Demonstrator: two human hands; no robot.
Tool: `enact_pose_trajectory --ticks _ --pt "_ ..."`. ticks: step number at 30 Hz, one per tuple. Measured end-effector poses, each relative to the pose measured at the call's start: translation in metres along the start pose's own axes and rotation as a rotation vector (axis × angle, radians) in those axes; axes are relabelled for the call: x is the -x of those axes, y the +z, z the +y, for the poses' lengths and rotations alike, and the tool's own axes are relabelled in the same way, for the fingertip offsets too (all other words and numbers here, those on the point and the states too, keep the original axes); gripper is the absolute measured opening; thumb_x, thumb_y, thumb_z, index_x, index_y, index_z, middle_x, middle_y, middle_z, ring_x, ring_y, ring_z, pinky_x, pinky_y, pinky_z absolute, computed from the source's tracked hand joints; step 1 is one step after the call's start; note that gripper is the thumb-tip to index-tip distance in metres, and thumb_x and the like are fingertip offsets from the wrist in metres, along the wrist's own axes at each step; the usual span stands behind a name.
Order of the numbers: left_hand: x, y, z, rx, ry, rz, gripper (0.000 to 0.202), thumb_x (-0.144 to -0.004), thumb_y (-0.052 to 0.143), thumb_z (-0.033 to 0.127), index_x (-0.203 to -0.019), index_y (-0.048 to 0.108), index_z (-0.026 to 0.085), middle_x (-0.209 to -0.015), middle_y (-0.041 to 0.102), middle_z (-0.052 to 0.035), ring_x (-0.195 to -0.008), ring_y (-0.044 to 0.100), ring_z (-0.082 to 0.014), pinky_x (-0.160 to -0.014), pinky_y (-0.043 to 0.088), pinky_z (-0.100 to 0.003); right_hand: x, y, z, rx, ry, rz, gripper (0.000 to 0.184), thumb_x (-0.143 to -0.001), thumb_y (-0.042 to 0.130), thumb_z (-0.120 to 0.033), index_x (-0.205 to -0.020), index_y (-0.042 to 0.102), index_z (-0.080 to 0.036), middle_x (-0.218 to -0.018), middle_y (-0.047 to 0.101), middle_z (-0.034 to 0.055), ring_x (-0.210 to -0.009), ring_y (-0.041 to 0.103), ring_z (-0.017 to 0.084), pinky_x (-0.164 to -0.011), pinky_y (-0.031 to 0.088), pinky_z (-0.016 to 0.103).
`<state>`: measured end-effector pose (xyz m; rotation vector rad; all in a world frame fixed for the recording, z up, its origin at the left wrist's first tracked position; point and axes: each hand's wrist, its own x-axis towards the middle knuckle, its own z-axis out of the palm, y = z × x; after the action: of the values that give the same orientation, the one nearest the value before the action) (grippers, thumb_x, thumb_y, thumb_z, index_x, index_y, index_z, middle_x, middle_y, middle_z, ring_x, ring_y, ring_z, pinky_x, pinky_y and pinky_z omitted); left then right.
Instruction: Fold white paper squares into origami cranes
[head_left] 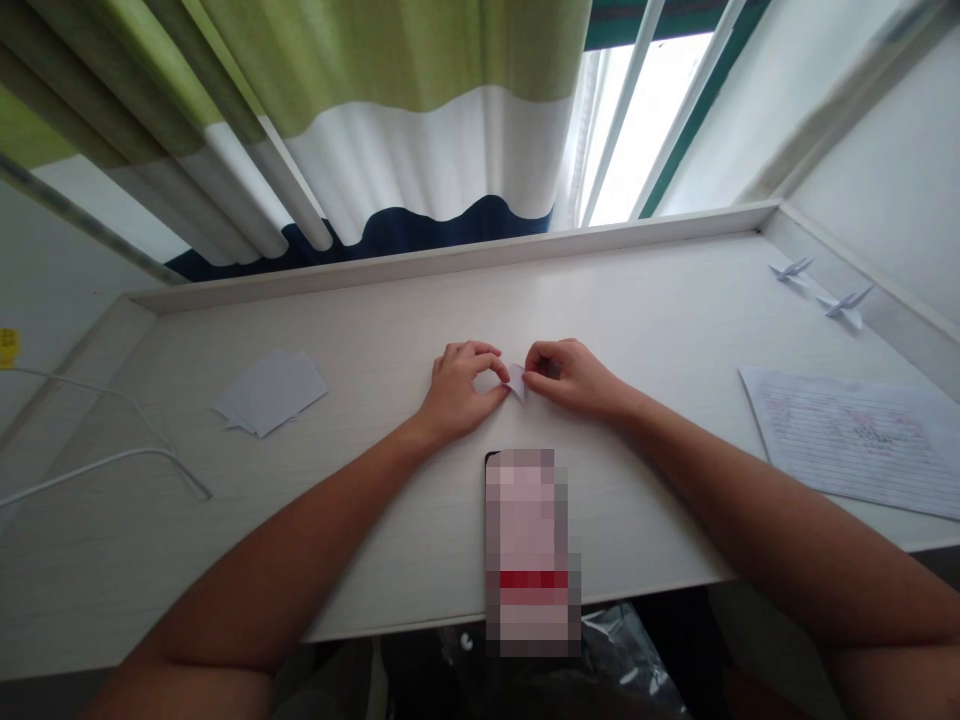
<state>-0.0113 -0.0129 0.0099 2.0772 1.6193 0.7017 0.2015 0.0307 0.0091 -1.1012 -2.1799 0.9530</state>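
A small folded white paper piece (516, 383) lies on the white desk (375, 520) at the middle. My left hand (461, 385) rests on the desk with its fingers curled and pinches the paper's left side. My right hand (574, 378) pinches the paper's right side, fingers pressed together. Both forearms lie on the desk. Most of the paper is hidden between the fingertips.
A phone (531, 550) lies near the front edge, below my hands. A small stack of white paper squares (271, 392) sits at the left. A lined written sheet (851, 435) lies at the right. Two folded paper cranes (825, 288) stand at the far right. A white cable (112, 460) runs at the left.
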Motion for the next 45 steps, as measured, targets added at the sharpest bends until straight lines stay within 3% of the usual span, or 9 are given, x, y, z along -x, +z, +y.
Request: enact_pose_trajectory --ticks 3,6,12,17,20,26,32,39,45 --pt "0.0 0.0 0.001 -0.013 -0.008 -0.003 0.007 -0.092 0.073 0.023 -0.085 0.075 0.026 -0.127 0.077 -0.0029 -0.13 0.06 -0.0291 -0.119 0.041 -0.053 0.0 -0.001 0.0 -0.011 0.027 0.004 0.018 -0.086 0.069 -0.035 -0.074 0.063 -0.022 -0.069 0.067 0.0006 -0.065 0.056 0.016 -0.068 0.042 0.032" --pt "0.0 0.002 0.0 -0.025 -0.004 -0.006 0.015 -0.094 0.075 0.031 -0.081 0.072 0.025 -0.129 0.077 -0.0038 -0.131 0.059 -0.0302 -0.119 0.042 -0.054 0.0 -0.001 0.005 0.029 -0.008 0.002 0.005 -0.083 0.067 -0.025 -0.081 0.068 -0.021 -0.08 0.072 0.0035 -0.075 0.062 0.019 -0.078 0.046 0.035" --pt "-0.002 0.005 -0.005 -0.036 -0.021 0.022 0.011 -0.094 0.077 0.03 -0.104 0.077 0.026 -0.131 0.076 -0.005 -0.131 0.059 -0.0303 -0.117 0.045 -0.051 0.001 0.001 0.012 0.184 -0.038 0.008 0.028 -0.089 0.066 -0.021 -0.113 0.079 -0.023 -0.101 0.075 0.0084 -0.103 0.067 0.029 -0.104 0.04 0.048" --pt "-0.003 0.006 -0.006 -0.03 -0.017 0.035 0.021 -0.095 0.077 0.033 -0.114 0.081 0.027 -0.131 0.076 -0.0048 -0.129 0.06 -0.0301 -0.118 0.045 -0.051 -0.002 0.005 0.012 0.177 0.003 0.007 0.023 -0.094 0.07 -0.034 -0.111 0.082 -0.024 -0.1 0.073 0.0078 -0.104 0.068 0.03 -0.108 0.037 0.05" --pt "-0.004 0.007 -0.007 -0.037 -0.017 0.041 0.026 -0.095 0.079 0.035 -0.119 0.082 0.027 -0.13 0.076 -0.0051 -0.128 0.06 -0.0308 -0.117 0.046 -0.051 -0.004 0.006 0.011 0.172 0.024 0.003 0.021 -0.092 0.072 -0.033 -0.11 0.081 -0.025 -0.101 0.074 0.0072 -0.106 0.068 0.03 -0.109 0.037 0.051" --pt "-0.004 0.009 -0.009 -0.014 0.002 0.071 0.014 -0.093 0.083 0.034 -0.105 0.084 0.029 -0.125 0.078 -0.0046 -0.124 0.061 -0.0312 -0.113 0.047 -0.053 -0.002 0.004 0.008 0.078 0.004 0.035 0.012 -0.087 0.074 -0.03 -0.098 0.075 -0.025 -0.096 0.078 0.0038 -0.098 0.07 0.027 -0.114 0.037 0.053" --pt "-0.003 0.009 -0.01 -0.023 0.057 0.074 0.01 -0.094 0.082 0.031 -0.104 0.083 0.029 -0.119 0.08 -0.0035 -0.122 0.062 -0.0304 -0.111 0.047 -0.054 -0.002 0.004 0.01 -0.009 0.0 0.066 0.013 -0.085 0.071 -0.03 -0.095 0.077 -0.024 -0.095 0.08 0.0051 -0.094 0.07 0.026 -0.094 0.05 0.044" --pt "-0.004 0.012 -0.016 -0.023 0.087 0.105 0.005 -0.095 0.08 0.031 -0.096 0.083 0.027 -0.118 0.08 -0.0042 -0.119 0.063 -0.0289 -0.11 0.048 -0.052 -0.002 0.003 0.012 0.107 -0.052 0.048 0.011 -0.085 0.071 -0.027 -0.089 0.08 -0.023 -0.095 0.08 0.007 -0.097 0.068 0.028 -0.095 0.048 0.046" --pt "-0.001 0.01 -0.013 -0.1 0.199 0.112 0.007 -0.099 0.077 0.027 -0.096 0.084 0.028 -0.112 0.083 -0.0032 -0.114 0.066 -0.0276 -0.104 0.048 -0.048 -0.001 0.0 0.012 0.082 -0.086 0.041 0.013 -0.086 0.069 -0.023 -0.086 0.082 -0.024 -0.093 0.079 0.0059 -0.096 0.068 0.026 -0.097 0.046 0.044"
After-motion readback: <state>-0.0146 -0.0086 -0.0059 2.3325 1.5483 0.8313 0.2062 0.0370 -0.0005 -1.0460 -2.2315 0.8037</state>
